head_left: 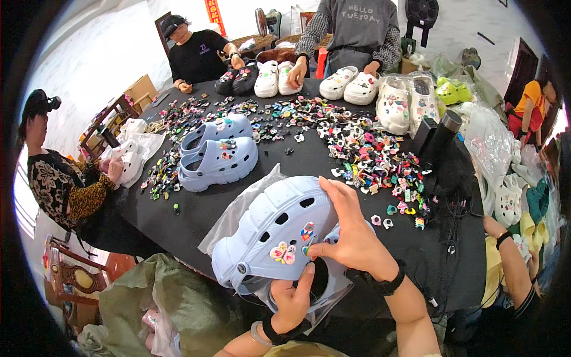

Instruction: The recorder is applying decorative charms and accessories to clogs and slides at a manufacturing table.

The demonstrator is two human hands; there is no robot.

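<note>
I hold a pale blue clog (270,229) over the near edge of the black table (208,208). My left hand (291,300) grips the clog from below at its heel opening. My right hand (351,229) rests on the clog's top, fingers pinched at a small charm by its holes. A pink butterfly charm (283,253) and another coloured charm (307,231) sit on the clog's upper. A clear plastic bag (238,208) lies under the clog.
A pair of pale blue clogs (219,152) lies mid-table. Several small coloured charms (369,154) are scattered across it. White clogs (348,86) and black clogs (238,80) stand at the far edge, where other people work. A dark bottle (443,134) stands right. A green sack (172,303) sits lower left.
</note>
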